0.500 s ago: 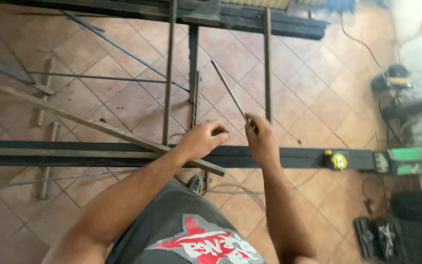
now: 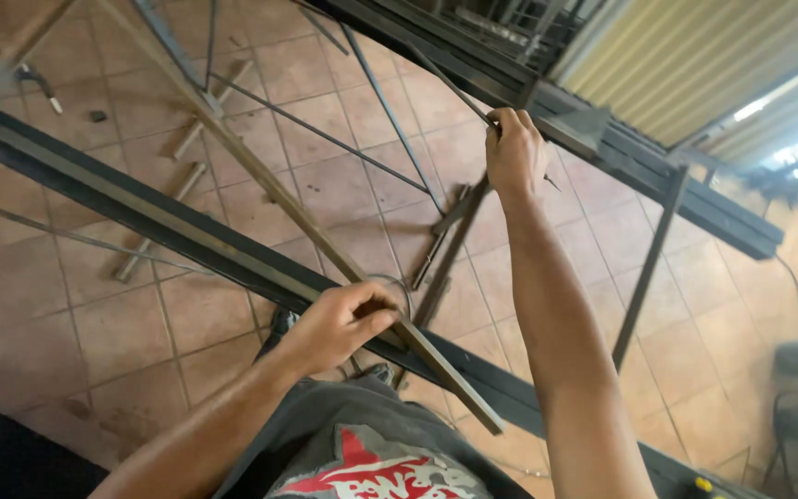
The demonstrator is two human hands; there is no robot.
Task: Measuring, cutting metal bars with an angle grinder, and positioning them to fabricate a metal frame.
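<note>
the left hand (image 2: 339, 323) sits closest, its fingers wrapped around a long flat metal bar (image 2: 260, 180) where that bar crosses the dark steel beam (image 2: 140, 217). the bar runs slantwise, from near the shirt up toward the far left over the tiled floor (image 2: 66, 323). farther out, the right hand (image 2: 514, 152) is clenched around a thin metal rod (image 2: 445, 79), held above the far steel frame (image 2: 658, 157). loose rods lie on the tiles between.
</note>
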